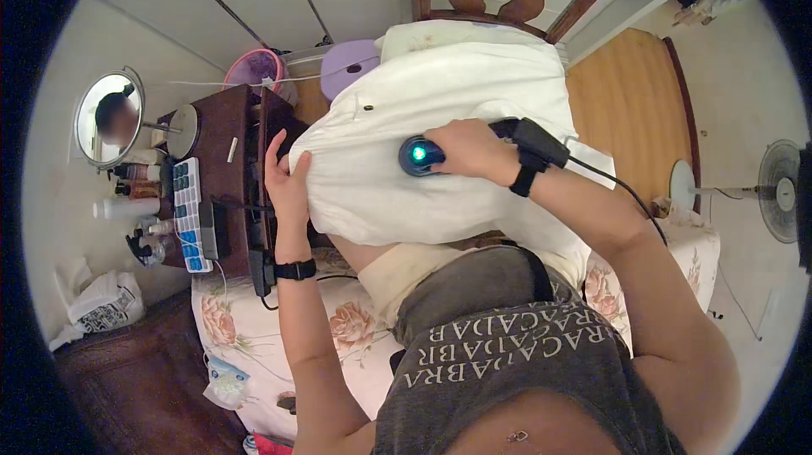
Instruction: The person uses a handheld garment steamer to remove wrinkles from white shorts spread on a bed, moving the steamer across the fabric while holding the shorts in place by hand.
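Observation:
A white garment [364, 193] is spread across my lap and the chair seat in front of me, with soft folds along its near edge. My right hand [472, 149] is closed round a dark blue fabric shaver [416, 166], whose round top glows green. The shaver rests on the middle of the cloth. At the garment's left edge is my left hand [288, 189], fingers stretched and apart, the thumb touching the cloth. A small dark spot [368, 107] shows on the fabric farther away.
On the left, a dark wooden dresser [224, 117] bears a round mirror [110, 121], several bottles [127, 208] and a blue-and-white pill organizer [188, 214]. Ahead stand a wooden chair [486, 19] and a purple stool [338, 66]. A fan [782, 193] is at right. Black cables run from both wrists.

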